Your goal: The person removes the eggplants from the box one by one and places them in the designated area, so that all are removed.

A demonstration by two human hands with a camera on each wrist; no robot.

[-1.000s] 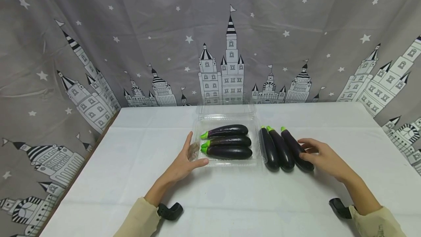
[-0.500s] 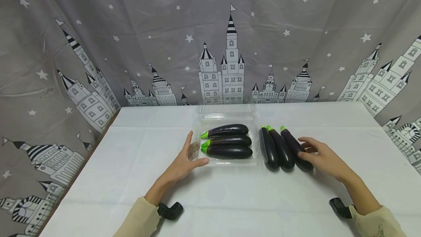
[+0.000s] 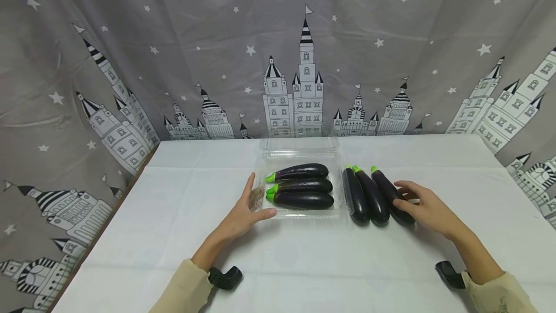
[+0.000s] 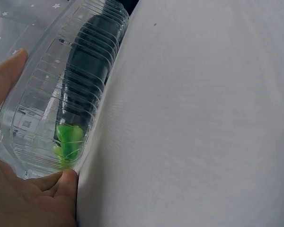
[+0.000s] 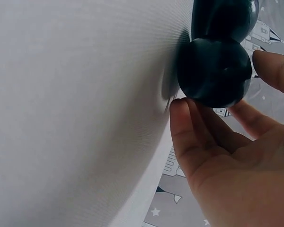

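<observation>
R hand [image 3: 427,206] is cupped round the blunt end of the rightmost loose eggplant [image 3: 391,196], thumb under, fingers [image 5: 274,68] curling over the far side, w/ a gap visible on the wrist view, so contact looks light, not a firm clamp. L hand [image 3: 243,216] lies fairly straight against the clear tray [image 3: 260,197], thumb at the near corner, fingers up the L wall, bracing it rather than gripping. Risks, as I judge them: skin is glossy and the end round, so a grab that far back could let the fruit slip or pivot nose-down; it touches the 2 other loose eggplants [image 3: 365,197] just L of the fingers, so a sideways drag would roll them into the tray wall. Tray is thin plastic w/ 3 eggplants [image 3: 301,186] already lying crosswise, its lid [image 3: 299,143] open behind; too hard a push from the L thumb could buckle or skid it. Surface: white cloth-covered table [image 3: 173,206], slightly creased. Behind: grey curtain [image 3: 173,62] w/ stars & castles.
</observation>
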